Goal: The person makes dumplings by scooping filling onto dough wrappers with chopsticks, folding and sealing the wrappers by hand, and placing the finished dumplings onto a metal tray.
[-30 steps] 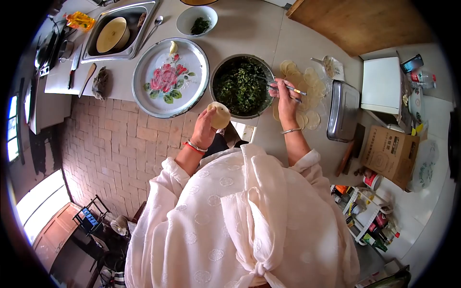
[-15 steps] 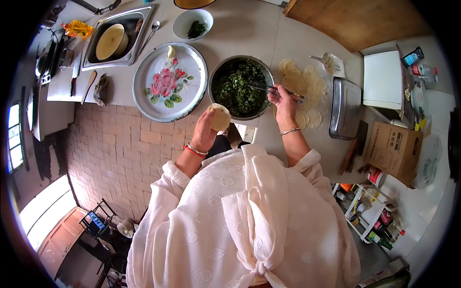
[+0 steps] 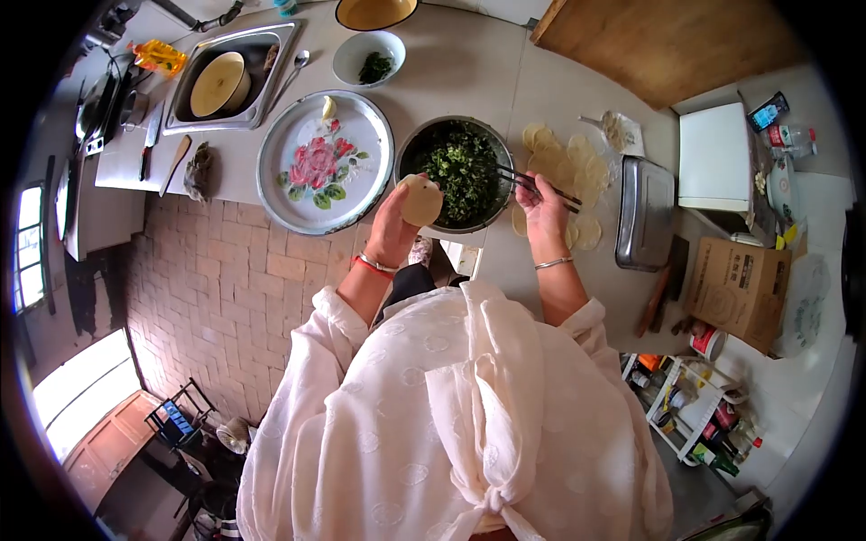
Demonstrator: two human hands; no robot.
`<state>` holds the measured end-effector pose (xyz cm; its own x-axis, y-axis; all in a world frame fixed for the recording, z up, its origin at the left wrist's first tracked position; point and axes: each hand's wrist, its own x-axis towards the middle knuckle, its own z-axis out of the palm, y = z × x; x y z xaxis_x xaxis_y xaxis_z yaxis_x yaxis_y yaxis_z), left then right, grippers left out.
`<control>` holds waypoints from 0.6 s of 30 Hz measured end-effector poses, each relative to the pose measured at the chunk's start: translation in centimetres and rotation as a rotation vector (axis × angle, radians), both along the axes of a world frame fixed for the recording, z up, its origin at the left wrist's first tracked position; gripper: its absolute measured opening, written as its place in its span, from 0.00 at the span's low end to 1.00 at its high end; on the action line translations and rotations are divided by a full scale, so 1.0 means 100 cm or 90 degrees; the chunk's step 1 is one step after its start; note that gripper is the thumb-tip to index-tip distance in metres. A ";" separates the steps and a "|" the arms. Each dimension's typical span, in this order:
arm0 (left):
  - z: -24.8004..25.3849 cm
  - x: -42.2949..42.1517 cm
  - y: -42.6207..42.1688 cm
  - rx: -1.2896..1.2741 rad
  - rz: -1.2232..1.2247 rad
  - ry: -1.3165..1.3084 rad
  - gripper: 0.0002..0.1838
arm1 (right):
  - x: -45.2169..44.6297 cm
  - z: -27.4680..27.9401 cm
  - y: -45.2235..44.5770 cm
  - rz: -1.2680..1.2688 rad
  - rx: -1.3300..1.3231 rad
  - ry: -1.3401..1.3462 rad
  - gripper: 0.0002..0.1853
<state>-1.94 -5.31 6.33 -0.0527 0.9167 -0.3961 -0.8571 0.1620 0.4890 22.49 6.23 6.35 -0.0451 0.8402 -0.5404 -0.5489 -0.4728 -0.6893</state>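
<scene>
My left hand (image 3: 393, 227) holds a round dumpling wrapper (image 3: 421, 200) at the near left edge of a metal bowl (image 3: 403, 149). Chopped green filling (image 3: 456, 176) fills much of that bowl. Between the fingers of my right hand (image 3: 543, 212) is a pair of chopsticks (image 3: 552, 190); their tips reach over the bowl's right side. More wrappers (image 3: 586, 171) lie spread in an overlapping pile on the counter beyond my right hand. To the left, a round tray with a rose pattern (image 3: 287, 135) carries one folded dumpling (image 3: 328, 107) near its far edge.
A white bowl with some greens (image 3: 345, 63) stands behind the tray. Left of it are a spoon (image 3: 300, 59), a sink (image 3: 276, 79) and a knife (image 3: 152, 131). On the right sit a lidded metal box (image 3: 646, 212) and a cardboard box (image 3: 738, 287).
The wrapper in my left hand now tilts and sits closer over the bowl's rim. My right hand has opened slightly around the chopsticks. The whole view has shifted a little.
</scene>
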 end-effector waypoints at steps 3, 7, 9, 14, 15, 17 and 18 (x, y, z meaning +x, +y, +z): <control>-0.009 0.001 0.014 -0.006 0.009 -0.060 0.23 | 0.002 0.022 -0.003 0.019 0.060 -0.005 0.13; -0.010 0.006 0.033 0.073 0.016 -0.198 0.23 | -0.008 0.061 -0.016 0.058 0.170 -0.060 0.14; -0.003 0.009 0.037 0.069 0.026 -0.181 0.23 | -0.018 0.076 -0.027 0.080 0.230 -0.153 0.14; 0.002 0.014 0.050 0.124 0.023 -0.226 0.23 | -0.030 0.086 -0.049 0.212 0.443 -0.279 0.11; 0.002 0.015 0.052 0.140 0.021 -0.229 0.23 | -0.032 0.083 -0.053 0.231 0.483 -0.287 0.07; 0.002 0.014 0.055 0.150 0.019 -0.236 0.24 | -0.034 0.083 -0.052 0.269 0.746 -0.438 0.08; 0.002 0.013 0.056 0.144 0.020 -0.238 0.24 | -0.036 0.085 -0.052 0.286 0.878 -0.513 0.09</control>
<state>-0.63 0.27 6.52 0.0278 0.9827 -0.1830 -0.9847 0.0584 0.1641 18.89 1.06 14.87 -0.4970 0.6737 0.5470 0.1359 0.6830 -0.7177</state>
